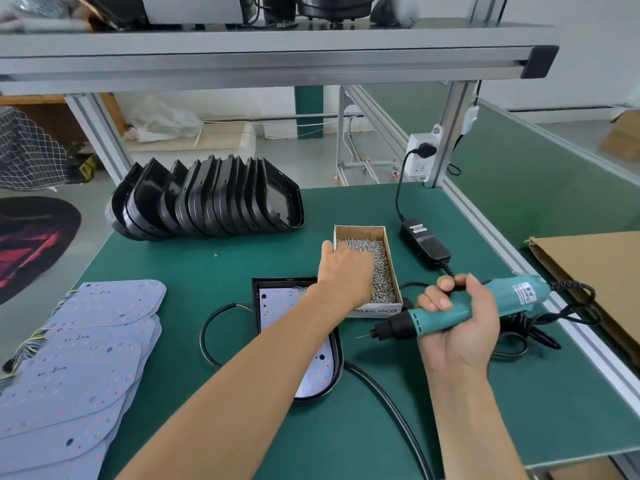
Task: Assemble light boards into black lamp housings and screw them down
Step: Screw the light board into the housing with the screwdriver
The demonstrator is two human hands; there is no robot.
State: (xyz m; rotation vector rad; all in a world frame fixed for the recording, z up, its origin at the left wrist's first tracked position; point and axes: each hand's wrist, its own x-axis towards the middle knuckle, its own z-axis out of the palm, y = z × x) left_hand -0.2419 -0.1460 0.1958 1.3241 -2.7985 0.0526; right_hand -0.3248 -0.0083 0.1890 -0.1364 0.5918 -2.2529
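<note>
step: screw pickup, judged. Board already sits in the housing; no screw at the driver tip yet.
left hand [343, 268]: reaches across into the screw box [391, 251], fingers curled down into the screws [379, 268]. Whether it has pinched one: can't tell, fingertips hidden.
right hand [457, 323]: grasping the teal electric screwdriver [460, 315], fingers wrapped round the body.
driver axis: near-horizontal, bit [363, 336] points left toward the housing, tail and cord run off right and far.
housing [277, 282]: black, flat on the green table [207, 265], near-centre, partly under the left forearm. Long axis runs near-far, rounded end nearest.
light board [277, 310]: lies inside that housing, only parts visible beside the arm.
key relation: housing lies just left of the bit, and near-left of the screw box. Box touches or almost touches the housing's far right corner; can't tell which.
nearer hand: right hand and bit are closer to the board's right edge; the left must pull back toward near-left to bring a screw.
stock: loose light boards [76, 368] stacked near left; empty housings [207, 202] in a row far left.
risk: left forearm covers the board's middle, screw holes there hidden.
</note>
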